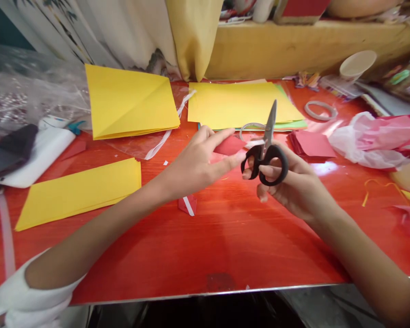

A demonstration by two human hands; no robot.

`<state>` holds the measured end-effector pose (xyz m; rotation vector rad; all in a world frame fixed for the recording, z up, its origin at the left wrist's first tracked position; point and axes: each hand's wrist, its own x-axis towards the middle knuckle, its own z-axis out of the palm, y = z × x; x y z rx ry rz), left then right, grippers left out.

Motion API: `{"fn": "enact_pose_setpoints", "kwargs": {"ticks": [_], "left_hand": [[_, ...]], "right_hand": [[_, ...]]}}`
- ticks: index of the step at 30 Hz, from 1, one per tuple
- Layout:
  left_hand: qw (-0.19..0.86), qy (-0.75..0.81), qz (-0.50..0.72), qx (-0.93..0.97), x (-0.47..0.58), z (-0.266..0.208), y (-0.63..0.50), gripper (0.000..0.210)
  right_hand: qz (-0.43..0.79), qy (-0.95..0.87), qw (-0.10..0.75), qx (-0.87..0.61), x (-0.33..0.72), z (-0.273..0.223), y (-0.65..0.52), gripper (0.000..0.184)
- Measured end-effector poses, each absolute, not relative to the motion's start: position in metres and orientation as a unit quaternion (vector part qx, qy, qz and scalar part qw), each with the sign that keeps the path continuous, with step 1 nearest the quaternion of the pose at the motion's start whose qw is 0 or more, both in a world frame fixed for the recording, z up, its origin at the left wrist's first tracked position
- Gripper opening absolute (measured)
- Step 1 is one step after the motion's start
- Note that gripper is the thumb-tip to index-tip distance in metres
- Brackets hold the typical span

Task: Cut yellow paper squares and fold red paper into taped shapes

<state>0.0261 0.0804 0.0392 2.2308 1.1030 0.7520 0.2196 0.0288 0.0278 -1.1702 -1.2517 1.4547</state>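
My right hand [294, 182] grips a pair of scissors [269, 127] by the black loops, with the blades together and pointing up, away from me. Just left of the handles, my left hand [205, 157] reaches over the table with thumb and a finger stretched apart. A red paper piece [229, 145] shows between those fingers; whether they touch it I cannot tell. Below my left hand lies a small red scrap with a white strip [187, 205]. Beyond the scissors is a stack of red paper squares [310, 145].
Folded yellow sheets [131, 105], a yellow stack [239, 105] and yellow strips [85, 191] lie around the red table [225, 246]. At right are a tape ring [320, 110], a white cup [357, 64] and pink-and-white wrapping [369, 139]. Clear plastic bags [30, 91] fill the far left.
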Motion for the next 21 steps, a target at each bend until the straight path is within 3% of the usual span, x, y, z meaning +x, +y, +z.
{"fn": "enact_pose_setpoints", "kwargs": {"ticks": [6, 12, 21], "left_hand": [[0.416, 0.410, 0.391, 0.711, 0.025, 0.037, 0.086, 0.014], [0.567, 0.360, 0.439, 0.597, 0.030, 0.041, 0.080, 0.017], [0.596, 0.312, 0.396, 0.625, 0.038, 0.038, 0.060, 0.014]], "right_hand": [[0.571, -0.489, 0.502, -0.428, 0.215, 0.020, 0.032, 0.035], [0.592, -0.518, 0.512, -0.344, 0.223, 0.001, 0.040, 0.071], [0.516, -0.618, 0.464, -0.369, 0.225, 0.006, 0.027, 0.060]]}}
